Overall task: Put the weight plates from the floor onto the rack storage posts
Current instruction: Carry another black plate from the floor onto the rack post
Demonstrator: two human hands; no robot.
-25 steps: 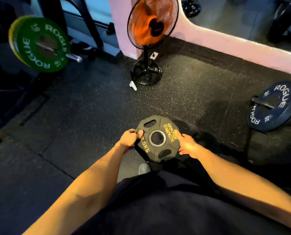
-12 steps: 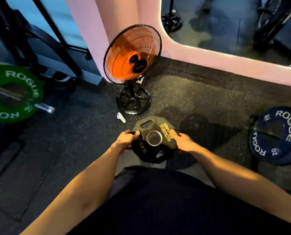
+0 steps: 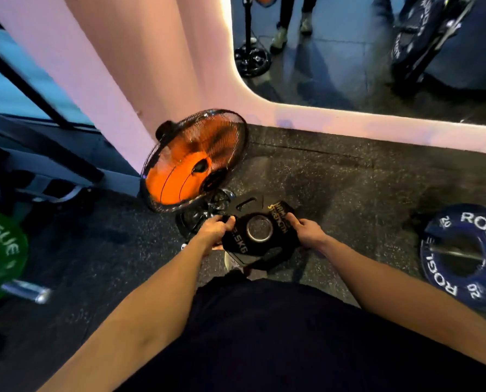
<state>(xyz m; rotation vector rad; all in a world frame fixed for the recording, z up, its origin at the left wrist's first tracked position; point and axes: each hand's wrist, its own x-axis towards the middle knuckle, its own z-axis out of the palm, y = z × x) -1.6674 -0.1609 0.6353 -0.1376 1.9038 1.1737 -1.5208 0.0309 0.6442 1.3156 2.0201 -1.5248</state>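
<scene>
Head view: a black weight plate (image 3: 260, 236) is gripped at its nine o'clock edge by the left hand (image 3: 215, 229) and at three o'clock by the right hand (image 3: 307, 232), fingers curled round the rim, probably to steady its weight off the floor (image 3: 335, 188).

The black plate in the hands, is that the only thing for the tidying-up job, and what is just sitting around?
For the job:
black plate
left hand
right hand

Just sitting around:
orange fan
blue plate on its bar
green plate on its bar
</scene>
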